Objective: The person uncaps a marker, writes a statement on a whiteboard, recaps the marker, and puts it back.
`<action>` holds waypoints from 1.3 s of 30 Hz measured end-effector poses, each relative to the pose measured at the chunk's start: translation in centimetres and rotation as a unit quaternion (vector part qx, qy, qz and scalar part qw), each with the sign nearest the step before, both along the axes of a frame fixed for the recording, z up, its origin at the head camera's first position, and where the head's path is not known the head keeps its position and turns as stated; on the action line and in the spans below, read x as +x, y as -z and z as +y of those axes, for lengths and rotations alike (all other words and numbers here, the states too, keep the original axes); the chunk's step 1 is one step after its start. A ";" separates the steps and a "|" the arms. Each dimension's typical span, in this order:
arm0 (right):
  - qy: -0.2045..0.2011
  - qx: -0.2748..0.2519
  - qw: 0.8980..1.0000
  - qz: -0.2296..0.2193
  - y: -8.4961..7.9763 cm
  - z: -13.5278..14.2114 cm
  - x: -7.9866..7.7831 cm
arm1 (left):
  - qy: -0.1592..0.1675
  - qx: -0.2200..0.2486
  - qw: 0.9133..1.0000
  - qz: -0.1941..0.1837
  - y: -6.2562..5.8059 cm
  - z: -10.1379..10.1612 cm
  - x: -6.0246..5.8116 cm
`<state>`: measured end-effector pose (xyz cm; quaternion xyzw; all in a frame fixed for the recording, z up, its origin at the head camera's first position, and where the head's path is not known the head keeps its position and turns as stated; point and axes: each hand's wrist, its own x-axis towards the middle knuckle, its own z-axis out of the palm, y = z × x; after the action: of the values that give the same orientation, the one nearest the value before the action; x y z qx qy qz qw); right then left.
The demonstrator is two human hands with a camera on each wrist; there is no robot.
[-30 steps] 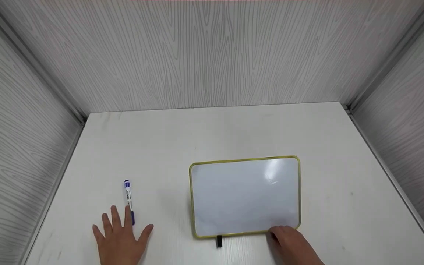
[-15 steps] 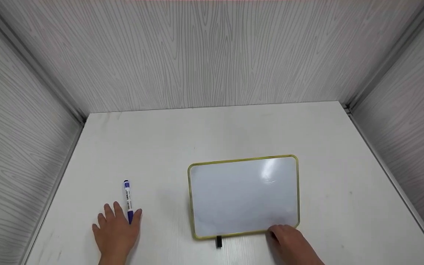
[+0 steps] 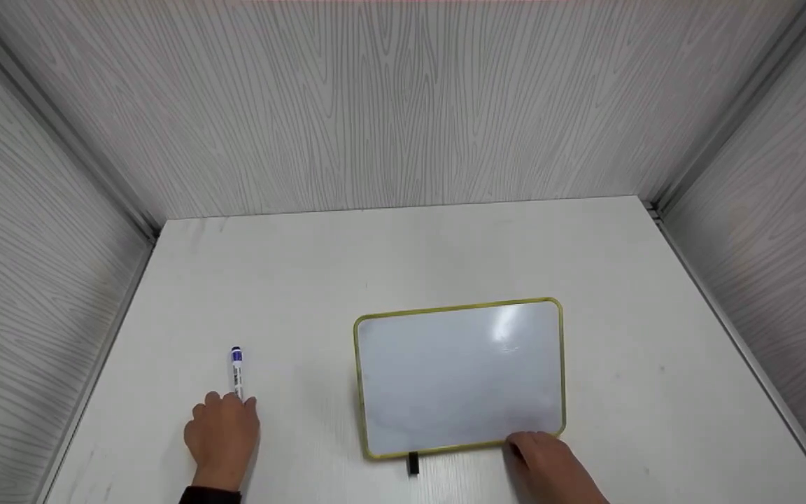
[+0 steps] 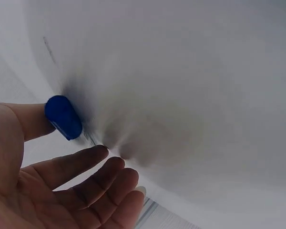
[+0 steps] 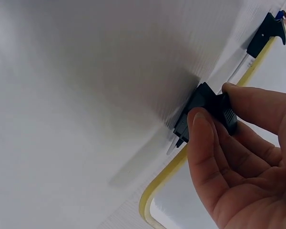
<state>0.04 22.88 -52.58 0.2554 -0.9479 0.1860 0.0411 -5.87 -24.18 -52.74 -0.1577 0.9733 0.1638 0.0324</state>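
Note:
On the left of the table lies a whiteboard marker (image 3: 237, 371) with a white barrel and blue ends. My left hand (image 3: 222, 434) is over its near end, thumb against the blue cap (image 4: 62, 117) and the other fingers curled in on the far side of the barrel. A small whiteboard (image 3: 459, 378) with a yellow frame is to the right. Between thumb and fingers, my right hand (image 3: 550, 465) pinches a black plastic clip (image 5: 200, 109) on the board's near edge. In the head view this hand hides that clip.
A second black clip (image 3: 413, 463) sticks out from the board's near edge, left of my right hand. White wood-grain panels stand at the back (image 3: 389, 105), left (image 3: 32, 280) and right (image 3: 767, 266) of the white table (image 3: 403, 259).
My left hand has drawn in its spread fingers and moved thumb and fingers to either side of the marker's near end. My right hand stays at the board's near edge.

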 end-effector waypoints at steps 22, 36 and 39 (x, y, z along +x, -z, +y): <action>0.086 -0.011 0.994 -0.062 -0.2 -0.8 0.3 | -0.044 0.123 0.991 0.003 -2.4 0.7 2.2; 0.124 -0.028 0.989 -0.069 -0.4 -1.5 1.0 | -0.047 0.100 0.994 0.019 -4.2 2.7 3.1; 0.117 -0.027 0.991 -0.063 -0.3 -1.6 1.0 | -0.041 0.093 0.995 0.023 -4.6 3.3 3.3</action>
<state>1.08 21.24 -52.27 0.1291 -0.9667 0.2209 0.0100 -2.59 -20.91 -48.15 -0.1900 0.9470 0.2585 0.0176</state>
